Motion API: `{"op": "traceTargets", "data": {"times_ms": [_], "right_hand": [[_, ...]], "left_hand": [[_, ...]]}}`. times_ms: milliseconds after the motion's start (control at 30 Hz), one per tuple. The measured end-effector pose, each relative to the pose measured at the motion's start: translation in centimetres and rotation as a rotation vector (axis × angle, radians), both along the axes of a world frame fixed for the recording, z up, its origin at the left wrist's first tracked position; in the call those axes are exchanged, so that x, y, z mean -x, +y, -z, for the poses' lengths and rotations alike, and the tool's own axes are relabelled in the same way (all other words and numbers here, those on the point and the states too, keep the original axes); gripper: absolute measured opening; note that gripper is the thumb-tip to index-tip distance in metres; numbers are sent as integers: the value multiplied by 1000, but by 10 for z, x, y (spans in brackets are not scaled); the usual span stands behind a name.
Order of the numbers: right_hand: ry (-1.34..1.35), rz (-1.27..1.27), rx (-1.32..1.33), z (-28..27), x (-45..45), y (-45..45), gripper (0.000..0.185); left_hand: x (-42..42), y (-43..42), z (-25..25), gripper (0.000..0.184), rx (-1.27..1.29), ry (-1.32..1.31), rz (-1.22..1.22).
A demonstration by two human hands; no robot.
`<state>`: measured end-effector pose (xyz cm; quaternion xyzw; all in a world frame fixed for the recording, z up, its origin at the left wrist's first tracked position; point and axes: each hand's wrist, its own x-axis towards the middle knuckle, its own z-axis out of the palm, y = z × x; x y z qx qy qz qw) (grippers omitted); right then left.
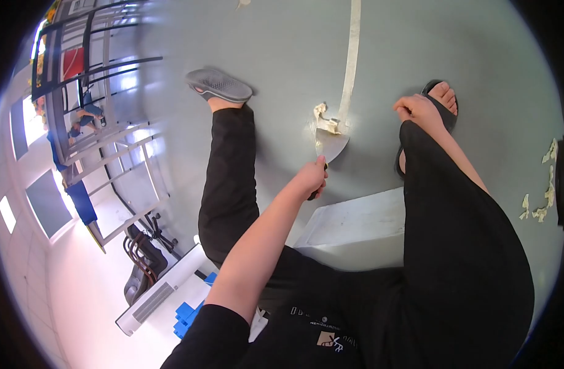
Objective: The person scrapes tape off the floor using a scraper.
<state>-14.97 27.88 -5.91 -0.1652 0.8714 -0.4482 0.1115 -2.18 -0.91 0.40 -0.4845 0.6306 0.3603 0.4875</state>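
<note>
My left hand (pixel 311 179) is closed around the dark handle of a putty knife (pixel 331 145). Its broad metal blade lies low against the grey floor. Crumpled cream-coloured scrapings (pixel 325 119) gather at the blade's front edge, where a pale line (pixel 351 67) on the floor ends. My right hand (pixel 419 111) rests by my right knee, above the sandalled foot, with its fingers curled in and nothing visible in them.
A white box-like block (pixel 355 222) stands between my legs. More peeled scraps (pixel 549 190) lie at the far right beside a dark object. Metal racks (pixel 119 147), a black bag (pixel 148 264) and blue blocks (pixel 186 318) are at the left. Another person (pixel 88 117) is beyond the racks.
</note>
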Motion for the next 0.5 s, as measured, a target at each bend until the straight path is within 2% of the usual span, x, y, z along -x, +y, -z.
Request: {"op": "traceTargets", "data": {"times_ms": [67,200,333,400,500], "right_hand": [[-58,-2,-34,-2,2,0,8],[-43,28,-31,2,0,1,8],[4,-15,-10,2,1,2,8],[11,-6,-13,0,2,-1,8],[-47,1,-77,1,-2,-3,6]], "left_hand": [[-16,-13,-3,54,-87,73,85],[-77,-10,-9,54,-101,-43,170],[-48,-6,0,54,-79,-21,191],[-2,1,4,54,-23,41,-58],[-8,-7,-4,54,-42,130,62]]}}
